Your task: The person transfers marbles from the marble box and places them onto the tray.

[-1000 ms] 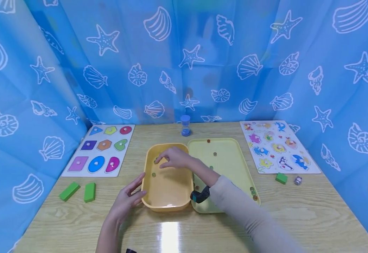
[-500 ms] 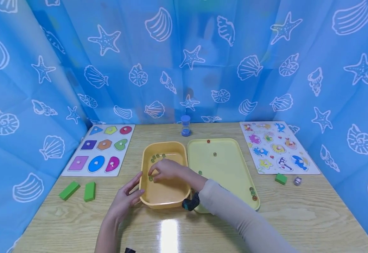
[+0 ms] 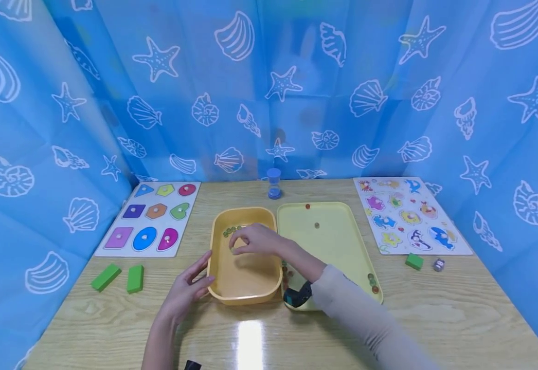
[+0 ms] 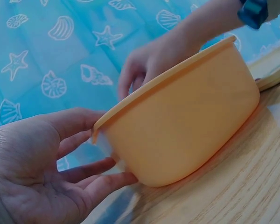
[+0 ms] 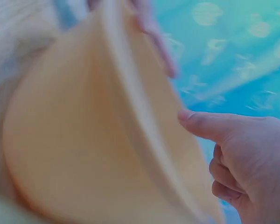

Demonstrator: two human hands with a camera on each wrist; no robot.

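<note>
An orange bin (image 3: pixel 246 299) stands in the middle of the table. Spread straight fingers of my left hand (image 3: pixel 183 293) rest against its left rim and outer wall, as the left wrist view (image 4: pixel 51 158) also shows. My right hand (image 3: pixel 259 239) is over the bin's inside, thumb and index finger brought together at their tips around a small green bead, largely hidden by the fingers. Several green beads (image 3: pixel 230 231) sit in a row near the bin's back left corner. In the right wrist view my right hand (image 5: pixel 252 158) is beside the bin's rim, its other fingers curled.
A yellow tray (image 3: pixel 331 246) adjoins the bin's right side, with several red and green beads (image 3: pixel 373 282) around its edges. Puzzle boards (image 3: pixel 148 218) lie left and right (image 3: pixel 408 216). Green blocks (image 3: pixel 135 279), an hourglass (image 3: pixel 274 184) and a small figure (image 3: pixel 438 264) stand about.
My right hand goes from the bin's back left toward its front, then back up and right. The bead that lay apart on the bin's floor is gone from there. My left hand stays put.
</note>
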